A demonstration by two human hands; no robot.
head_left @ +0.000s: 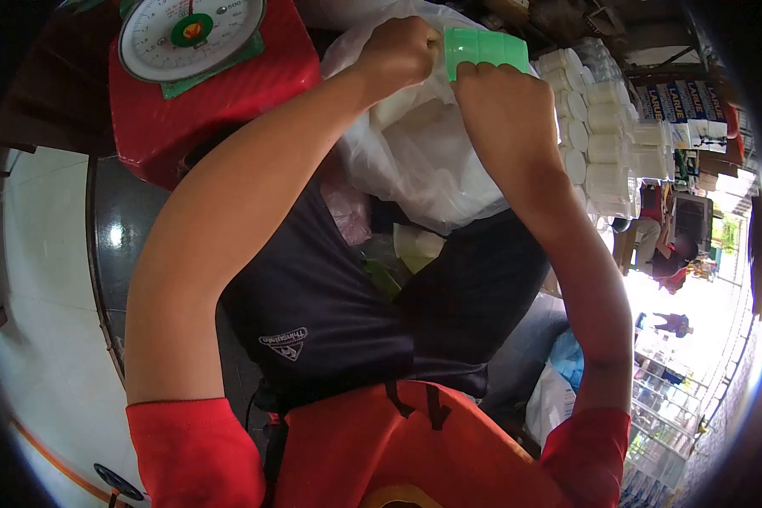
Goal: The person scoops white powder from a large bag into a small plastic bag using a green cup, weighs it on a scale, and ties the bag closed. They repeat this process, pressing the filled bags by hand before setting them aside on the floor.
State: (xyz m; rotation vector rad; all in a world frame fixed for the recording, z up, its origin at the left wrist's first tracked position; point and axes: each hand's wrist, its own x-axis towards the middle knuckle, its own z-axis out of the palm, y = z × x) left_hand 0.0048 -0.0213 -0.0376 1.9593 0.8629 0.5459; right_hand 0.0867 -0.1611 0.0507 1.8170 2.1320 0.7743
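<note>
The cup (485,49) between the left hand (402,51) and right hand (504,106) is showing translucent green. The bag (415,161) under both hands is showing white. The scale (203,102) left of the left hand is showing red, with a white dial (190,34).

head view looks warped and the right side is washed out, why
Head view: a fisheye lens bows the edges and darkens the corners; daylight from the street blows out the right side; a light glints on the dark glossy surface; the green cup between left hand and right hand is sharp.
</note>
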